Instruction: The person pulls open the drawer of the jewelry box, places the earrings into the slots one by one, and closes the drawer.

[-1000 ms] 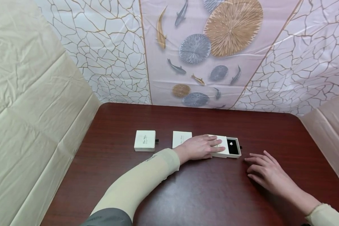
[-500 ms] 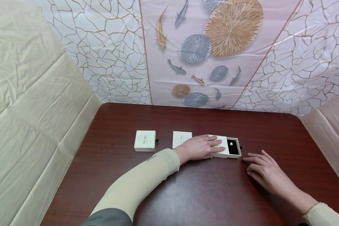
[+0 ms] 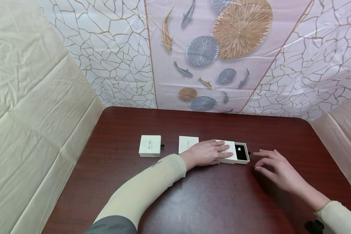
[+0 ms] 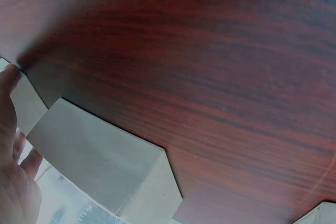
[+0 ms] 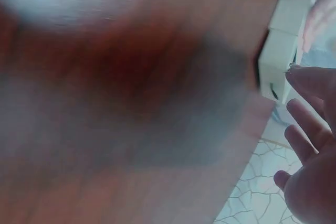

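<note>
In the head view my left hand [image 3: 204,152] lies over the sleeve of a white jewellery box [image 3: 232,147], fingers spread on top and thumb against its near side. The drawer [image 3: 242,157] with black lining stands partly pulled out to the right. On the lining sits a small shiny piece of jewellery [image 3: 239,149]. Just right of the drawer hovers my right hand [image 3: 282,170], holding nothing, its fingers loosely bent toward the black pull tab [image 3: 249,152]. In the right wrist view the thumb overlaps the drawer end [image 5: 272,80].
A second white box [image 3: 188,142] stands behind the left wrist, partly covered by it. Farther left is a third, closed white box [image 3: 150,146] with a black tab. All stand on a dark red-brown table [image 3: 199,195] before a patterned cloth [image 3: 120,65].
My right hand has lifted slightly, its fingertips now nearer the pull tab and its thumb and fingers more apart. The left hand and the boxes have stayed in place.
</note>
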Demonstrator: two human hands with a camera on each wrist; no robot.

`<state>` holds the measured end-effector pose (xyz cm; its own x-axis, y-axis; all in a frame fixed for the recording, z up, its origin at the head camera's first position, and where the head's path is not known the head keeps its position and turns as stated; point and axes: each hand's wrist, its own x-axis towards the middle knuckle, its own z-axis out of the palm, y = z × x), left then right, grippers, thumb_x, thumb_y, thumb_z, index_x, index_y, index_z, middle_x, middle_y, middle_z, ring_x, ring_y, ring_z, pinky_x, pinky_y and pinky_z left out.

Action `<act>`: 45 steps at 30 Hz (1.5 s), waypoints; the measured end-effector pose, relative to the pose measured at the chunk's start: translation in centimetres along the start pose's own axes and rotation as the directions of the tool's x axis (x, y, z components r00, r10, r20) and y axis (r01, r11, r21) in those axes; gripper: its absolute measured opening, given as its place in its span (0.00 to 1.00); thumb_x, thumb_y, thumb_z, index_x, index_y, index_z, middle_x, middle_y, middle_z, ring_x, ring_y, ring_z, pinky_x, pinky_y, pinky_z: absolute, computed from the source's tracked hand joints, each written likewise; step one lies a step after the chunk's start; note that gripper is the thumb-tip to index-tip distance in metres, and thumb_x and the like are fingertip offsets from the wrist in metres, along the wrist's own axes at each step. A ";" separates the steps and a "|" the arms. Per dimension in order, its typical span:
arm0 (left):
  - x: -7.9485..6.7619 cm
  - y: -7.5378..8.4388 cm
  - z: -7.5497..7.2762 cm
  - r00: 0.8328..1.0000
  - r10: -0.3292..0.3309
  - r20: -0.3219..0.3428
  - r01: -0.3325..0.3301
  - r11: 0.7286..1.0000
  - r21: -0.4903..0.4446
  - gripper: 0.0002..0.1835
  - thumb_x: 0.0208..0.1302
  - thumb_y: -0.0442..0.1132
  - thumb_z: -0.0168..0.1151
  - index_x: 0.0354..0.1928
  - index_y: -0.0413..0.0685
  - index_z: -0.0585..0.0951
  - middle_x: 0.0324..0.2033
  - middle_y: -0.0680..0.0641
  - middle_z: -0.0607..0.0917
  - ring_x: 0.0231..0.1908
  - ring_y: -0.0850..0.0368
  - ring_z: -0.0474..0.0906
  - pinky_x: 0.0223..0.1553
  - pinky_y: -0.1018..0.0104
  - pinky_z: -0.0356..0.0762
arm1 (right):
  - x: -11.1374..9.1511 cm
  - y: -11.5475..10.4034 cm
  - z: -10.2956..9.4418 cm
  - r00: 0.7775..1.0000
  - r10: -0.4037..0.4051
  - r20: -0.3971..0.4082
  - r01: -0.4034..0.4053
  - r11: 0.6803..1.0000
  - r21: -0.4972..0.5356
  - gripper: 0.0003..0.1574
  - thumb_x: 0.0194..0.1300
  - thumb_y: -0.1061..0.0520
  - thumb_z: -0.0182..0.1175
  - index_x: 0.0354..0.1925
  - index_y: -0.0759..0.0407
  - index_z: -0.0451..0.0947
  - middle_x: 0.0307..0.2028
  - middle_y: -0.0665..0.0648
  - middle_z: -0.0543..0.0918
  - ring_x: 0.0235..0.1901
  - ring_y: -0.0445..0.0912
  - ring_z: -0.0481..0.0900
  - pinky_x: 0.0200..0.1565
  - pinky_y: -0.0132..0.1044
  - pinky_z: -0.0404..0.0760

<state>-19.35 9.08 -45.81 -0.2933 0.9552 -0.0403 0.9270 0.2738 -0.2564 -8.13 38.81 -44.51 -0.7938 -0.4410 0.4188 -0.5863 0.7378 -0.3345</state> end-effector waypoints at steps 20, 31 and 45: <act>-0.2 -0.3 0.0 1.000 -0.005 -0.006 0.005 0.999 -0.036 0.32 0.82 0.54 0.57 0.83 0.67 0.65 0.81 0.51 0.66 0.81 0.53 0.61 0.80 0.61 0.58 | 6.0 0.2 0.3 0.986 0.087 0.146 -0.096 0.994 0.061 0.15 0.62 0.67 0.75 0.32 0.46 0.86 0.60 0.66 0.85 0.67 0.70 0.72 0.66 0.55 0.64; 0.1 -0.1 0.2 1.000 -0.004 -0.008 0.004 0.999 -0.043 0.32 0.82 0.54 0.58 0.83 0.67 0.65 0.81 0.52 0.67 0.81 0.54 0.61 0.80 0.61 0.57 | 5.7 1.5 1.8 0.983 0.110 0.149 -0.121 0.990 0.069 0.13 0.62 0.66 0.75 0.32 0.47 0.86 0.62 0.70 0.81 0.67 0.75 0.69 0.66 0.75 0.61; 0.2 -0.1 0.2 1.000 0.006 -0.009 -0.006 0.999 -0.037 0.32 0.81 0.54 0.58 0.83 0.66 0.65 0.81 0.51 0.67 0.81 0.53 0.61 0.80 0.61 0.58 | 5.9 1.3 2.2 0.973 0.149 0.178 -0.161 0.985 0.057 0.12 0.63 0.64 0.75 0.31 0.47 0.87 0.62 0.70 0.81 0.67 0.74 0.69 0.60 0.69 0.66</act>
<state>-19.57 9.22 -46.03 -0.2861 0.9576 -0.0330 0.9366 0.2722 -0.2206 -13.95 36.07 -44.33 -0.8882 -0.4101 0.2071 -0.4588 0.7689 -0.4452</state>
